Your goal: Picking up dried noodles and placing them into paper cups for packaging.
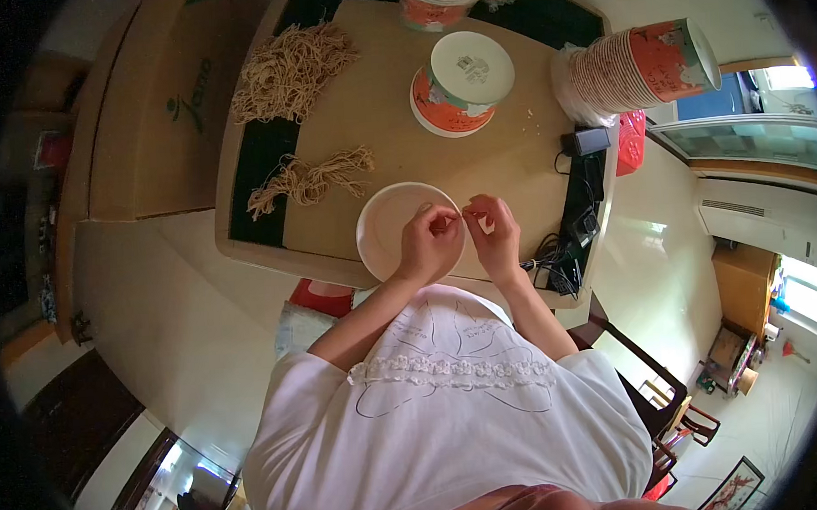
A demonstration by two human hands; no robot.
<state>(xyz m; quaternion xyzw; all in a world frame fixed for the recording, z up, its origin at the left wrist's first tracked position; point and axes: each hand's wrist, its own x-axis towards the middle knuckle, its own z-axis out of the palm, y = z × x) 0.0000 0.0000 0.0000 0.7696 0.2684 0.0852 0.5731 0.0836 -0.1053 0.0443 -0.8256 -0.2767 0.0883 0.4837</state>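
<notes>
A white paper tub [380, 231], seen from above with its open mouth up, stands at the table's near edge. Over its right rim my left hand [430, 245] is closed, thumb and forefinger pinched together. Just beside it my right hand [495, 237] pinches in the same way, its fingertips almost meeting those of the left. Whatever lies between the fingertips is too small to make out. Left of the tub is a small tangle of beige string [309, 179]. A bigger heap of beige string [293, 73] rests farther back.
Beyond my hands an orange and green paper tub [473, 68] stands bottom up. Nested tubs [633, 67] in plastic lie at the far right, and another stack [434, 12] is at the back. A black adapter [590, 140] and cables [555, 262] line the right edge. A cardboard box [156, 111] is at left.
</notes>
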